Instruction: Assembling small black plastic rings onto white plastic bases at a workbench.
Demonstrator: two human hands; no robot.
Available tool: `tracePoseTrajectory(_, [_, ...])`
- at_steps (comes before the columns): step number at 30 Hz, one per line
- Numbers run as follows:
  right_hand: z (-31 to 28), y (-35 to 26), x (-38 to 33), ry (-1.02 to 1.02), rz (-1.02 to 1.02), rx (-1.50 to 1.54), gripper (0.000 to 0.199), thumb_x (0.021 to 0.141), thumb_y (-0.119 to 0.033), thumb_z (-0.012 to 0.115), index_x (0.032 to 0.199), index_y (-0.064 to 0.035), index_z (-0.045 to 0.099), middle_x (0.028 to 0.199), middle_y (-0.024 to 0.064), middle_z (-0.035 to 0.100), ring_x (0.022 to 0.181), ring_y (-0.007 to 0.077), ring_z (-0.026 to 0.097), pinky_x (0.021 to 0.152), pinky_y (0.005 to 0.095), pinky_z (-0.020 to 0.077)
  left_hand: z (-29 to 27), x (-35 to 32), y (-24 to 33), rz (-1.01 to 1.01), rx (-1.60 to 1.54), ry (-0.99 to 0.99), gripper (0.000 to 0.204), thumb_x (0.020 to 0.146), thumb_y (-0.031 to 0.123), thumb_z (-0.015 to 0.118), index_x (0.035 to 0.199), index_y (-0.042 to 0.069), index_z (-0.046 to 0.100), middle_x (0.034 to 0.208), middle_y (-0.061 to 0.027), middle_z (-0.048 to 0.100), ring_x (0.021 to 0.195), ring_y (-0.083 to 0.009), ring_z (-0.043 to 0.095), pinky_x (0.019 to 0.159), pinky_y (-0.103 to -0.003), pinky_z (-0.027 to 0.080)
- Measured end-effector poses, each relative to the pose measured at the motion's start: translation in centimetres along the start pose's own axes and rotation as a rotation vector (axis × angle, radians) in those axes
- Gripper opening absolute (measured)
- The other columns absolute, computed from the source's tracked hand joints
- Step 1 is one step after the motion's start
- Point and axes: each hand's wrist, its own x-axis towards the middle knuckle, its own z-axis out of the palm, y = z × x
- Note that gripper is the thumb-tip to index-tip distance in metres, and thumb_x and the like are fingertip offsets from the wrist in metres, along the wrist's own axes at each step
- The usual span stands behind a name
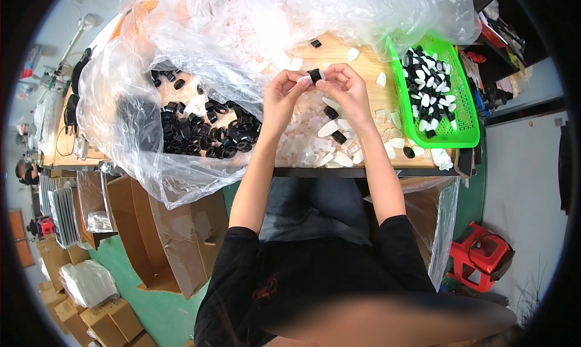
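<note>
Above the wooden table, my left hand [286, 91] and my right hand [346, 93] come close together with fingers pinched. Between them is a small black plastic ring-like part [315, 75], with a whitish piece at its left side under the left fingertips. Both hands grip this small assembly from opposite ends. Below my hands lies a pile of white and translucent plastic pieces [315, 142], some pointed oval, with a few black parts [339, 137] among them. To the left, many black ring-like parts [209, 129] lie within an open clear plastic bag [130, 120].
At the right stands a green plastic basket [471, 114] holding black-and-white pieces. Clear plastic bags [417, 8] with pale pieces spread along the back. Open cardboard boxes [181, 238] stand below the table's front edge, and a red stool [478, 256] is on the floor at right.
</note>
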Motion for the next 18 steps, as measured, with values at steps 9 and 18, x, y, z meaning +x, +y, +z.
tracePoseTrajectory(9, [-0.5, 0.5, 0.1, 0.024, 0.014, 0.009, 0.017, 0.085, -0.005, 0.072, 0.099, 0.0008, 0.066, 0.092, 0.0060, 0.069, 0.087, 0.0103, 0.065, 0.079, 0.0238, 0.0506, 0.0, 0.0, 0.4, -0.101, -0.192, 0.006, 0.007, 0.095, 0.003, 0.056, 0.090, -0.001, 0.058, 0.105, -0.0146, 0.065, 0.095, -0.0211, 0.067, 0.090, -0.033, 0.054])
tracePoseTrajectory(18, [-1.1, 0.8, 0.4, -0.027, 0.098, 0.060, 0.019, 0.086, -0.007, 0.072, 0.103, 0.0002, 0.068, 0.093, 0.0046, 0.070, 0.087, 0.0102, 0.063, 0.082, 0.0250, 0.0481, -0.7, 0.1, 0.8, -0.157, -0.248, -0.008, 0.021, 0.100, 0.014, 0.050, 0.104, -0.004, 0.061, 0.100, -0.0115, 0.067, 0.088, -0.0179, 0.067, 0.083, -0.030, 0.054])
